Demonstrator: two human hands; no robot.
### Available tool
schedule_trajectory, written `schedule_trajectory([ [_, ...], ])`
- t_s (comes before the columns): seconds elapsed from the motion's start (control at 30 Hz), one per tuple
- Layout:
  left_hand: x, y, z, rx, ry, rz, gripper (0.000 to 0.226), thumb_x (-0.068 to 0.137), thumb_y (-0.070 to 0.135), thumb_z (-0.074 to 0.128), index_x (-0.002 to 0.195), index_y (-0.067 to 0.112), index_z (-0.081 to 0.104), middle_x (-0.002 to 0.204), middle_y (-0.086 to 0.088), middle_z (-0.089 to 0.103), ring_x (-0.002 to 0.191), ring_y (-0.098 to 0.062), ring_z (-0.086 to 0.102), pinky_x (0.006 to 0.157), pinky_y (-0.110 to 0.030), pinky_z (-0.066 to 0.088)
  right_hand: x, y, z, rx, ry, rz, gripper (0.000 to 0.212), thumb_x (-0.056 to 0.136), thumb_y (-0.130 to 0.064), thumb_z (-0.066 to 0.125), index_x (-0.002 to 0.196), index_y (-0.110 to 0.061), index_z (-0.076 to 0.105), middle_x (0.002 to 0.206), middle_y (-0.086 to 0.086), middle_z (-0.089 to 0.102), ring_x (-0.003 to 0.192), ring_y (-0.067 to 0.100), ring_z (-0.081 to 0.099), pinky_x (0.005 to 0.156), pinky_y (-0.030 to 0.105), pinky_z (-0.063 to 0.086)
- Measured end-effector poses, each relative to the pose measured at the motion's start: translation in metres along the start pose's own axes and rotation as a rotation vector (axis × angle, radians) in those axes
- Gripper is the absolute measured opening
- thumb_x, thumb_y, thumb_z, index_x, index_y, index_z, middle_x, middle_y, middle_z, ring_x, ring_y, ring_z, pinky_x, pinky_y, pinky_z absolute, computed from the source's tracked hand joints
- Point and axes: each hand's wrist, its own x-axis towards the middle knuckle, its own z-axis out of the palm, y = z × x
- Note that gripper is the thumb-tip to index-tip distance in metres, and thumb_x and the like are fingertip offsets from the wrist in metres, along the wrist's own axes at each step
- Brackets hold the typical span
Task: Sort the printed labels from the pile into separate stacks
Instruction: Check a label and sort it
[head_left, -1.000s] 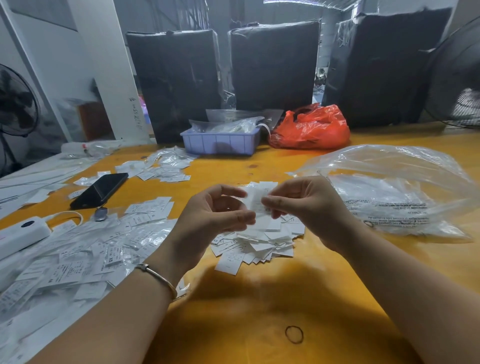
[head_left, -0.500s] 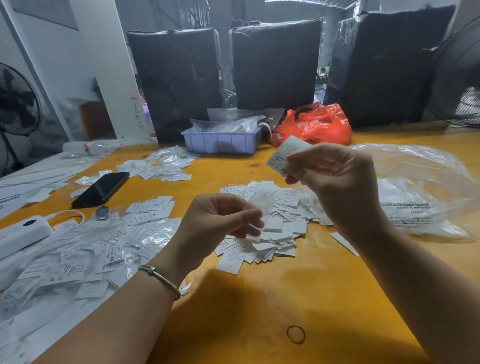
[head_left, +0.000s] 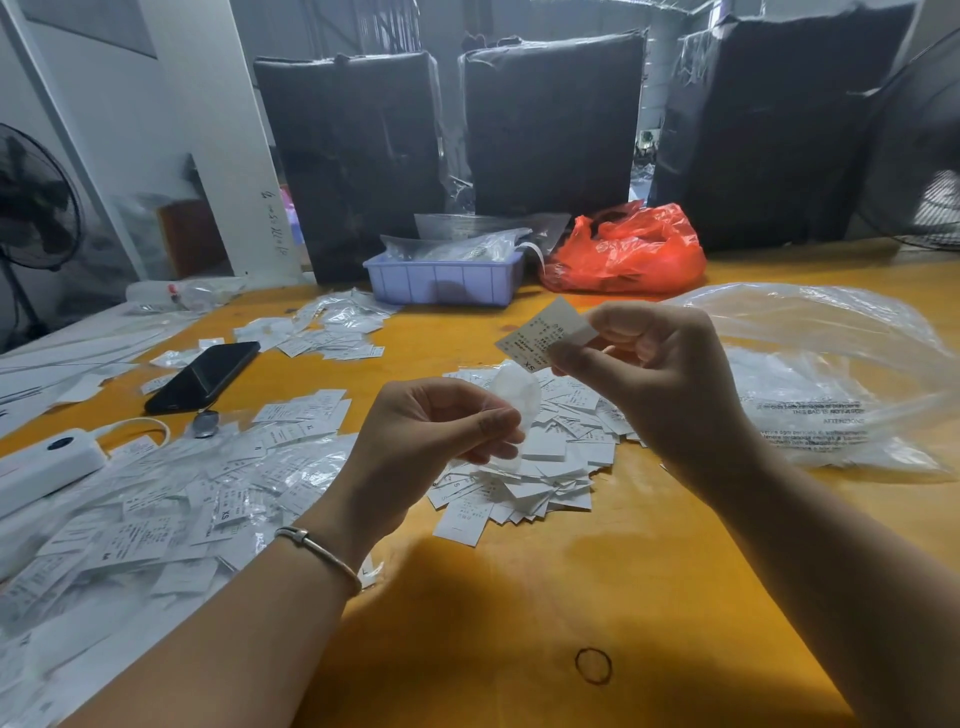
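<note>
Far left of the frame: white power strip on the yellow worktop, beside a wide spread of bagged labels. Just right and higher, black phone lying flat, with a smaller stack of labels beyond it. Centre top: lilac tray and red plastic bag at the worktop's far edge. Lower centre: left hand, bracelet on its wrist, fingers curled, pinching a small clear sleeve, much as half a second ago. Under and behind both hands, the loose pile of labels. Right of centre: right hand raised above the pile, thumb and fingers pinching one printed label marked XS, tilted; hand and label at nearly the same height and place as half a second ago, whereas a second ago both hands met low over the pile. Far right: large clear plastic bag slumped on the worktop. Bottom centre: dark rubber band lying alone.
</note>
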Motion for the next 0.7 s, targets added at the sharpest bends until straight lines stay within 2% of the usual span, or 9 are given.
schedule_trajectory([
  [0.07,-0.0003,0.0004,0.0,-0.005,0.004,0.003,0.021,0.071,0.03,0.077,0.082,0.012,0.076,0.08,-0.012,0.076,0.072,-0.023,0.074,0.059,-0.022,0.055,0.0007,0.0012,0.0001,0.007,0.004,0.008,0.004,0.083,-0.01,0.073,0.086,-0.011,0.075,0.081,0.0,0.075,0.073,0.021,0.071,0.063,0.044,0.057],
  [0.2,0.0,0.0005,0.0,0.0,0.006,0.008,0.02,0.071,0.027,0.077,0.082,0.011,0.076,0.078,-0.012,0.076,0.07,-0.022,0.074,0.059,-0.022,0.055,0.0004,0.0022,-0.0005,0.12,-0.006,0.032,0.005,0.083,-0.012,0.073,0.082,-0.017,0.075,0.075,0.001,0.074,0.064,0.012,0.062,0.055,0.022,0.047],
  [0.27,0.0,0.0007,0.0003,0.006,0.009,0.009,0.019,0.07,0.028,0.078,0.08,0.013,0.077,0.078,-0.012,0.076,0.07,-0.022,0.073,0.059,-0.022,0.055,0.0005,0.0023,-0.0004,0.133,-0.025,0.031,0.004,0.083,-0.013,0.072,0.083,-0.016,0.075,0.076,0.001,0.074,0.064,0.01,0.061,0.055,0.019,0.045],
  [0.43,-0.0003,0.0013,0.0005,0.0,0.017,0.008,0.024,0.067,0.032,0.078,0.08,0.012,0.076,0.078,-0.012,0.076,0.069,-0.022,0.073,0.06,-0.023,0.056,0.0007,0.0024,0.0007,0.059,-0.022,0.032,0.004,0.083,-0.013,0.073,0.082,-0.017,0.075,0.079,0.001,0.074,0.068,0.023,0.067,0.057,0.033,0.05],
  [0.57,0.0001,0.0015,0.0004,0.006,0.026,0.015,0.024,0.066,0.034,0.078,0.079,0.013,0.077,0.078,-0.012,0.076,0.069,-0.022,0.073,0.061,-0.026,0.056,0.0007,0.001,0.001,-0.117,-0.015,-0.041,0.007,0.082,-0.01,0.073,0.081,-0.016,0.074,0.081,-0.002,0.073,0.064,0.016,0.063,0.052,0.033,0.05],
  [0.7,0.0,0.0007,0.0002,0.008,0.02,0.012,0.023,0.07,0.034,0.076,0.08,0.013,0.077,0.079,-0.011,0.076,0.068,-0.022,0.073,0.058,-0.023,0.055,0.0014,0.0032,-0.0013,-0.151,-0.069,-0.048,0.007,0.081,-0.005,0.071,0.077,-0.01,0.073,0.082,0.004,0.072,0.068,0.022,0.064,0.052,0.033,0.051],
])
